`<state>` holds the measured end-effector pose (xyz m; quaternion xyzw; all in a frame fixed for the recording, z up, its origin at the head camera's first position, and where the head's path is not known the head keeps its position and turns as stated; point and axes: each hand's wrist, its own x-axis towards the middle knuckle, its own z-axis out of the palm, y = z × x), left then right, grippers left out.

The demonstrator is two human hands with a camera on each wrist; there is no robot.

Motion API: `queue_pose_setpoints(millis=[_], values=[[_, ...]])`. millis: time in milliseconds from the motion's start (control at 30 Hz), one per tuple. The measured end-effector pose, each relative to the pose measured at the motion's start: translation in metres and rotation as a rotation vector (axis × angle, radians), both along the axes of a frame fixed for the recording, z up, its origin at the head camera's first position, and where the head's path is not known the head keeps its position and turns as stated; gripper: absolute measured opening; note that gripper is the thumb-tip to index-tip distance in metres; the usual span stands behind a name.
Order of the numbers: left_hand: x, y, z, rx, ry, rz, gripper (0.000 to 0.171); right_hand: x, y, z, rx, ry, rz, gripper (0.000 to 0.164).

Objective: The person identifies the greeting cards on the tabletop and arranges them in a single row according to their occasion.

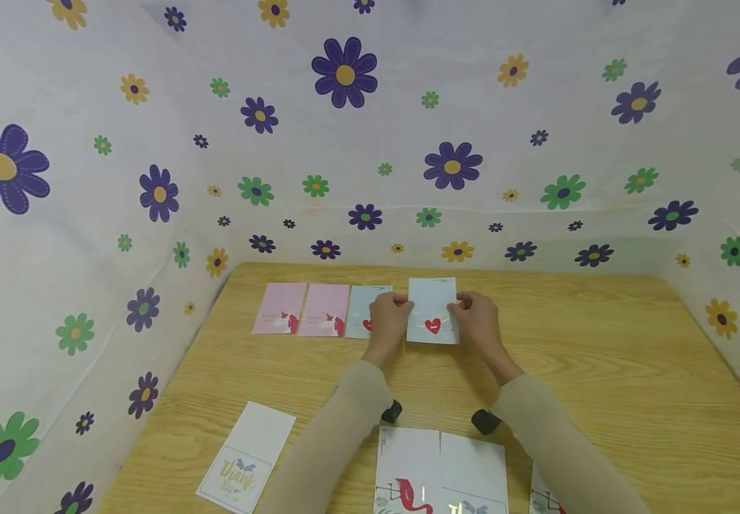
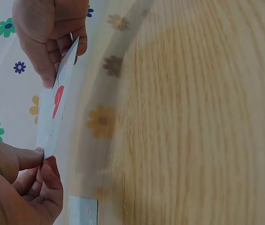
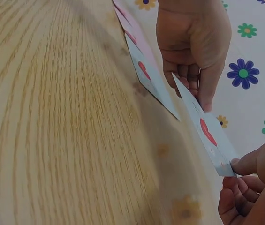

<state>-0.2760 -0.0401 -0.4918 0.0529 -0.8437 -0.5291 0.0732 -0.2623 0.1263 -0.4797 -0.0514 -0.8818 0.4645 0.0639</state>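
Both hands pinch a light blue greeting card point(image 1: 432, 307) with a red heart, one at each side edge. My left hand point(image 1: 389, 319) grips its left edge between thumb and fingers, and my right hand point(image 1: 478, 321) grips the right edge. In the wrist views the card point(image 3: 202, 126) is tilted and held above the table. Just left of it lies another light blue heart card point(image 1: 358, 308), partly covered by the left hand in the head view. Two pink unicorn cards point(image 1: 282, 307) point(image 1: 325, 308) lie further left in the same row.
Nearer the front are a white "thank you" card point(image 1: 261, 435), a flamingo card point(image 1: 408, 457) and another thank-you card point(image 1: 473, 464). One more card point(image 1: 540, 492) shows partly beside the right sleeve. A flower-patterned cloth point(image 1: 370, 128) hangs behind the wooden table point(image 1: 601, 357).
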Motion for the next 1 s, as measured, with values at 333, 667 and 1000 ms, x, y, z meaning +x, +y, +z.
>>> queue_pose_setpoints(millis=[333, 667, 1000], values=[[-0.009, -0.006, -0.002, -0.094, -0.017, 0.052, 0.013, -0.011, -0.012, -0.005, 0.007, -0.019, 0.008, 0.035], [-0.009, -0.01, 0.001, -0.14, -0.068, 0.043, 0.018, -0.019, -0.019, -0.011, 0.064, -0.022, 0.038, 0.037], [-0.008, -0.012, -0.001, -0.175, -0.013, 0.028, 0.017, -0.025, -0.023, -0.016, 0.111, -0.046, 0.048, 0.039]])
